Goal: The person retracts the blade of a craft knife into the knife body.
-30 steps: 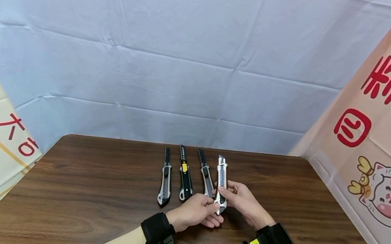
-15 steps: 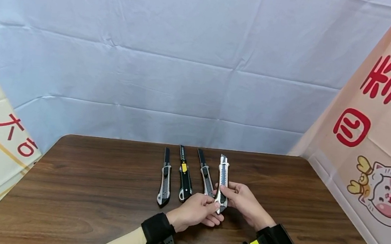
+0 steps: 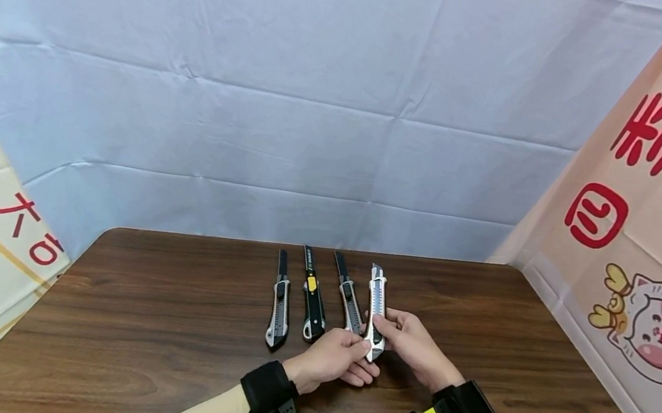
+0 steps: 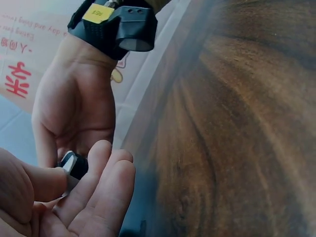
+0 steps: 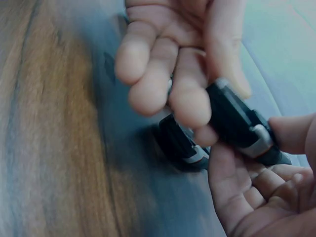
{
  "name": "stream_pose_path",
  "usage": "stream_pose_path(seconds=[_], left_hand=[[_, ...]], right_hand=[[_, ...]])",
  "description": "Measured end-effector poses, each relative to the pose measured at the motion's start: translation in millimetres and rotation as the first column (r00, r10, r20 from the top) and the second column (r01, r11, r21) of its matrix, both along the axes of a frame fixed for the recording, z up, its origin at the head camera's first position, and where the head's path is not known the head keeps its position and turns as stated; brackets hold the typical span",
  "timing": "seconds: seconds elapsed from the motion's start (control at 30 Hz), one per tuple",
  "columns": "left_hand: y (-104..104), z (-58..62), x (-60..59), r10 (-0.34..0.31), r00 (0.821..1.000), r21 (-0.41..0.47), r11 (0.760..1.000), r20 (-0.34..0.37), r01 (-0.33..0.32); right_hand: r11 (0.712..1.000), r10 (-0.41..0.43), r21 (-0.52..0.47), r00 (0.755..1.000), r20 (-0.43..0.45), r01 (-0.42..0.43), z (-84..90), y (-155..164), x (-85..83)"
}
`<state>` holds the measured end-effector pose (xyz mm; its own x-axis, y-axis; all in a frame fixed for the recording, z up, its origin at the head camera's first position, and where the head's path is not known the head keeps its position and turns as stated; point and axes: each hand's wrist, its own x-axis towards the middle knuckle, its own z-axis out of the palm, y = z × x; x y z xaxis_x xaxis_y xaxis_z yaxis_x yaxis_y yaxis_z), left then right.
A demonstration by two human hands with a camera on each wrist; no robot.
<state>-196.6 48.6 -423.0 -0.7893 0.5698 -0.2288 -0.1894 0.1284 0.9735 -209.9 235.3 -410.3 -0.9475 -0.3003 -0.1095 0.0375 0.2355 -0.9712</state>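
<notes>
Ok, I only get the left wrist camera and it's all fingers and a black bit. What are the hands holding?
Observer: A silver utility knife. The head view shows the left hand and right hand gripping its near end.
Operator: Is it the only knife?
Observer: No. A grey-black knife, a black knife with a yellow slider and a grey knife lie in a row on the table.
Operator: Which way does the silver one point?
Observer: Away from the person, toward the blue cloth.
</notes>
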Motion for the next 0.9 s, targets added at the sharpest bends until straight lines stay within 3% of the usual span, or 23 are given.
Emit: stream_pose_path(seconds=[0.9], left_hand=[[0.5,-4.1,-1.0,0.004,1.0,-0.015,1.0,-0.029,-0.004]], right_hand=[[0.999,0.052,-0.001,0.999,-0.013,-0.052,2.9,0.5,1.9]])
